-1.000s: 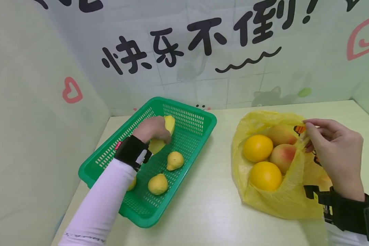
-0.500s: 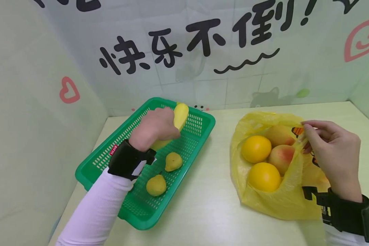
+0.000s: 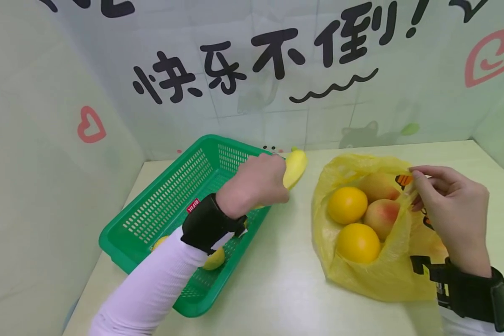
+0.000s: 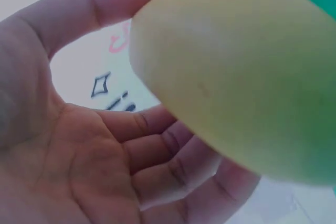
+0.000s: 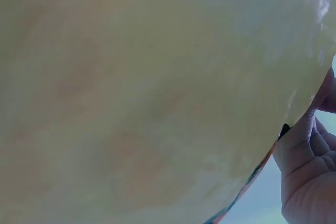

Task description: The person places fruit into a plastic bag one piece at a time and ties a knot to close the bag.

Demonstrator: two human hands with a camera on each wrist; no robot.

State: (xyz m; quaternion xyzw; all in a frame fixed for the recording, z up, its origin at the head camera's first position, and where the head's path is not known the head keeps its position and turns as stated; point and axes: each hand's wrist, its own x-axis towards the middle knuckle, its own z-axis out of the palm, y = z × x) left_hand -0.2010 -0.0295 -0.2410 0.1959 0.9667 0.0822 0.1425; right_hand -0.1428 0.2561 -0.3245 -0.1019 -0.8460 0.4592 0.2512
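Observation:
My left hand [image 3: 256,182] grips a long, smooth yellow fruit [image 3: 295,169] with a green tip. It is above the right rim of the green basket [image 3: 161,200]. In the left wrist view, thumb and fingers close around the pale fruit [image 4: 226,72] from opposite sides. My right hand [image 3: 455,210] pinches the edge of a yellow plastic bag [image 3: 382,284] between thumb and fingertips. Inside the bag lie two orange-yellow round fruits [image 3: 358,243], a red-blushed peach [image 3: 382,217] and a larger blushed fruit [image 3: 375,185]. The bag's film [image 5: 157,103] fills most of the right wrist view.
Small yellow pear-shaped fruits [image 3: 214,259] lie in the basket, partly hidden by my left arm. A stretch of pale table [image 3: 273,270] separates basket and bag. Behind them rises a printed wall sheet [image 3: 260,121]; another sheet [image 3: 46,186] stands on the left.
My left hand has lifted the long yellow fruit out of the basket and moved it right, over the basket's rim. The right hand keeps pinching the bag's edge.

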